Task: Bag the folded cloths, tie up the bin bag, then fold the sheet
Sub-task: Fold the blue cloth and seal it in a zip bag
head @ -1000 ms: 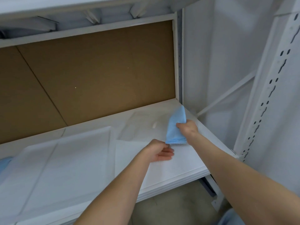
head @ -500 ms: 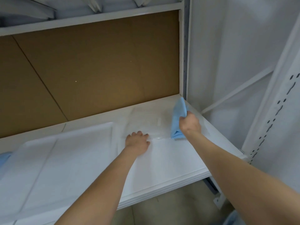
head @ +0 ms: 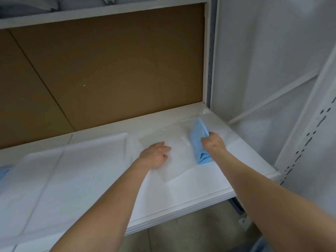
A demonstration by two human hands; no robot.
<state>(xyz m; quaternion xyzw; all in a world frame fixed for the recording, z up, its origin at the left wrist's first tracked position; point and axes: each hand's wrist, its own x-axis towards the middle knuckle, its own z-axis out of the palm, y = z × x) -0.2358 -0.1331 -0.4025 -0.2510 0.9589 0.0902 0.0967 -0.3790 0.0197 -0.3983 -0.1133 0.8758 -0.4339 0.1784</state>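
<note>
In the head view, the job looks to be at its very start. A folded blue cloth (head: 199,135) is gripped tight in the right hand (head: 213,143), with the fingers curled round it, and it is held up on its end at the right edge of a clear bag (head: 179,160). The bag is lying flat on the white shelf (head: 209,186). It is pressed down by the left hand (head: 155,155), which is laid on it with loose fingers. Nothing can be seen inside the bag yet. It cannot be told whether the bottom of the cloth is already in the bag's mouth. A bit of a second blue cloth (head: 4,172) is seen at the far left edge, not bagged. A big white sheet (head: 81,170) with fold lines is spread on the shelf to the left of the bag, and it is not folded up yet. So the cloths are left to be bagged, the bag is left to be tied, and the sheet is left to be folded.
</note>
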